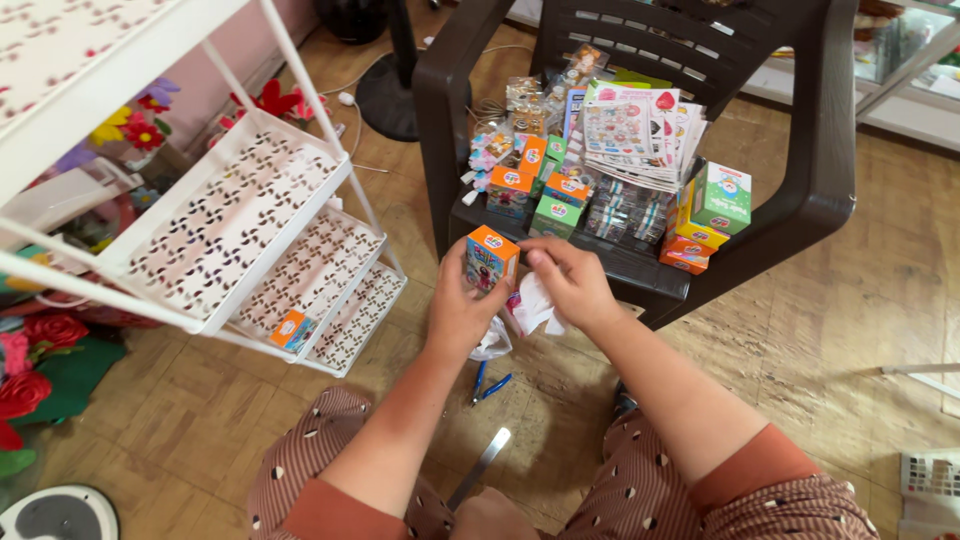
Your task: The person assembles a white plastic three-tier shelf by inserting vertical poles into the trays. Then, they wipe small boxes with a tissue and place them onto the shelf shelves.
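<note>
Free room: bare wooden floor (800, 300) to the right of the dark plastic chair (800, 150), open as far as the white rail at the picture's edge; floor strip between chair and white tiered rack (250, 230), narrow, passable.
Obstacles: chair seat crowded with small boxes (545, 195), sticker sheets (640, 135) and a green carton (722, 197), little bare seat left except at the front edge; chair arms wall both sides; rack shelves jut out on the left, one small orange box (293, 330) on the lowest; blue-handled pliers (488, 385) and a metal blade (480, 467) lying on the floor between the knees; fan base (385, 95) behind the chair.
</note>
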